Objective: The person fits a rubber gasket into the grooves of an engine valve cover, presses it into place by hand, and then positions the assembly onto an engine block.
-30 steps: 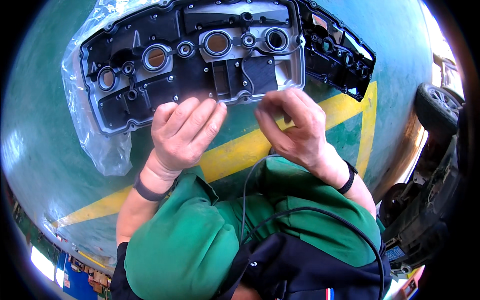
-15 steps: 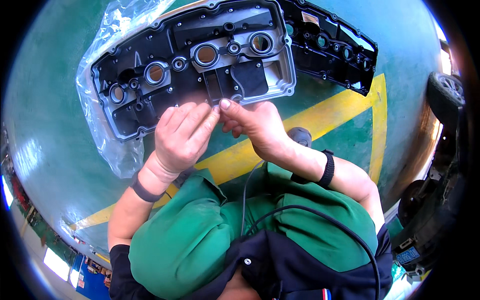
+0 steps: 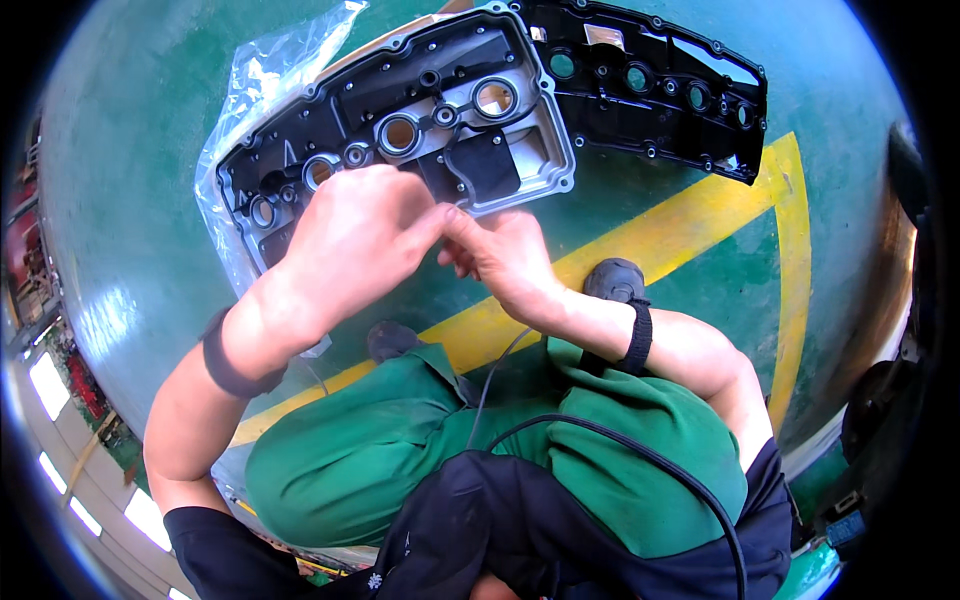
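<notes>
A silver engine valve cover (image 3: 490, 165) with black inner panels and several round ports lies on the floor in front of me, its underside facing up. My left hand (image 3: 355, 240) is raised over its near edge, somewhat blurred, with the fingers curled in and its thumb side meeting my right thumb. Just right of it, my right hand (image 3: 505, 255) is closed, thumb pressed forward and fingers bent beneath. Whatever the fingertips pinch is hidden or too small to name. The left hand covers part of the near left ports.
A second, all-black valve cover (image 3: 635, 125) lies at the far right. Clear plastic wrapping (image 3: 265, 85) sticks out past the silver cover's left side. Yellow lines (image 3: 660, 240) cross the green floor. My shoes (image 3: 615, 280) flank the near side; a black cable (image 3: 690, 485) runs over my lap.
My left hand has lifted and rolled over, its forearm swinging outward, and it now hides more of the silver cover. My right hand stays nearly in place. The whole view has shifted slightly.
</notes>
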Action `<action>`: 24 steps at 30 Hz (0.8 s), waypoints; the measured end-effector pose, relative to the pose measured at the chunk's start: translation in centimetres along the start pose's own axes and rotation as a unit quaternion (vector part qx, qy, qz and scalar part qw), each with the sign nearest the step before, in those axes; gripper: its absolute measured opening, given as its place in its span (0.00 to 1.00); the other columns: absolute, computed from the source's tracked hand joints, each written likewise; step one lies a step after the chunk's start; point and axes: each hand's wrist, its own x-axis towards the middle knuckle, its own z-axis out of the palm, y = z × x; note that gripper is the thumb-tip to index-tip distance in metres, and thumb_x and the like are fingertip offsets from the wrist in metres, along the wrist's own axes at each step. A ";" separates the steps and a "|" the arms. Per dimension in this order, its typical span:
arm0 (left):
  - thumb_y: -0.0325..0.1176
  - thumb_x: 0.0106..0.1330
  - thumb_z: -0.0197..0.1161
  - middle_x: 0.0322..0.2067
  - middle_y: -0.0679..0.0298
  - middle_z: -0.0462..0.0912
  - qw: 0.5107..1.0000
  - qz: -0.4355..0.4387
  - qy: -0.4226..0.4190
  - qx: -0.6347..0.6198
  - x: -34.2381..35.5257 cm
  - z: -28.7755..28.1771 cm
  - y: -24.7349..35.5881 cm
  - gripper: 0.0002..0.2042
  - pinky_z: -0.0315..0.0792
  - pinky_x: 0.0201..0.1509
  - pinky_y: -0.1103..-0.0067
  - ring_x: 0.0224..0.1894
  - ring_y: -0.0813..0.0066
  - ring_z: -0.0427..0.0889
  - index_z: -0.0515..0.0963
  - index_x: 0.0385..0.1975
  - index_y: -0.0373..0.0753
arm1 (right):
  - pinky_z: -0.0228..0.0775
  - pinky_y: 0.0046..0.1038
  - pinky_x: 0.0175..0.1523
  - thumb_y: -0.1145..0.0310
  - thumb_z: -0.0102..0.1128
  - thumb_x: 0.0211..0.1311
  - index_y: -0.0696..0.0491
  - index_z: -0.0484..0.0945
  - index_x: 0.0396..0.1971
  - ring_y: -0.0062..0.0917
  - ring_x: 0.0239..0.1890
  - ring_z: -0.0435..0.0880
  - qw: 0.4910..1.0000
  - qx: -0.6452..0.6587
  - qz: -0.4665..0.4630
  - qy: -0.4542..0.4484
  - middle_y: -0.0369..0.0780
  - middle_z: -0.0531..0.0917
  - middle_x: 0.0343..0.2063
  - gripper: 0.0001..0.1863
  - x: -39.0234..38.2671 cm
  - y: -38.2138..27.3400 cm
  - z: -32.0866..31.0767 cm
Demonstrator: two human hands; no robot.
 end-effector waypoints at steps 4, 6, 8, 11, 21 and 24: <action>0.36 0.60 0.74 0.24 0.55 0.87 0.992 -0.123 0.006 -0.036 2.0 0.6 0.3 0.13 0.78 0.33 0.77 0.26 0.73 0.86 0.86 0.32 0.29 | 0.71 0.19 0.29 0.57 0.67 0.71 0.56 0.86 0.33 0.14 0.24 0.80 0.999 0.037 -0.002 -0.018 0.34 0.85 0.23 0.16 0.3 0.5 0.7; 0.36 0.60 0.74 0.24 0.56 0.87 0.991 -0.127 -0.012 -0.045 1.8 0.4 0.4 0.13 0.78 0.33 0.77 0.27 0.75 0.86 0.86 0.34 0.29 | 0.71 0.19 0.29 0.57 0.67 0.71 0.57 0.86 0.34 0.13 0.24 0.80 0.999 0.042 -0.018 -0.027 0.34 0.85 0.23 0.16 0.3 0.8 0.7; 0.32 0.61 0.74 0.26 0.59 0.87 0.989 -0.121 -0.011 -0.078 1.5 1.0 0.7 0.12 0.78 0.33 0.78 0.28 0.79 0.84 0.87 0.40 0.31 | 0.71 0.19 0.30 0.57 0.66 0.72 0.57 0.86 0.35 0.13 0.25 0.80 0.998 0.042 -0.027 -0.048 0.33 0.85 0.23 0.16 0.4 1.3 0.0; 0.31 0.59 0.71 0.32 0.52 0.88 0.978 -0.107 0.076 -0.163 0.6 3.2 0.1 0.11 0.81 0.40 0.74 0.31 0.63 0.90 0.87 0.38 0.31 | 0.71 0.20 0.31 0.57 0.65 0.72 0.57 0.86 0.34 0.13 0.25 0.81 0.998 0.040 -0.029 -0.040 0.33 0.85 0.23 0.16 0.5 1.3 0.2; 0.24 0.58 0.69 0.33 0.58 0.85 0.989 0.096 0.069 -0.090 0.8 3.4 0.1 0.06 0.79 0.43 0.71 0.37 0.61 0.85 0.86 0.35 0.35 | 0.72 0.23 0.31 0.63 0.60 0.69 0.59 0.85 0.29 0.16 0.24 0.81 0.996 0.028 -0.075 -0.037 0.35 0.85 0.22 0.15 1.1 2.4 -0.4; 0.23 0.57 0.67 0.33 0.58 0.85 0.985 0.144 0.077 -0.048 1.0 3.5 0.2 0.06 0.79 0.44 0.69 0.37 0.58 0.84 0.85 0.35 0.36 | 0.72 0.26 0.30 0.62 0.61 0.65 0.59 0.84 0.23 0.18 0.23 0.81 0.992 -0.094 -0.078 -0.045 0.37 0.84 0.20 0.16 0.9 1.4 -1.0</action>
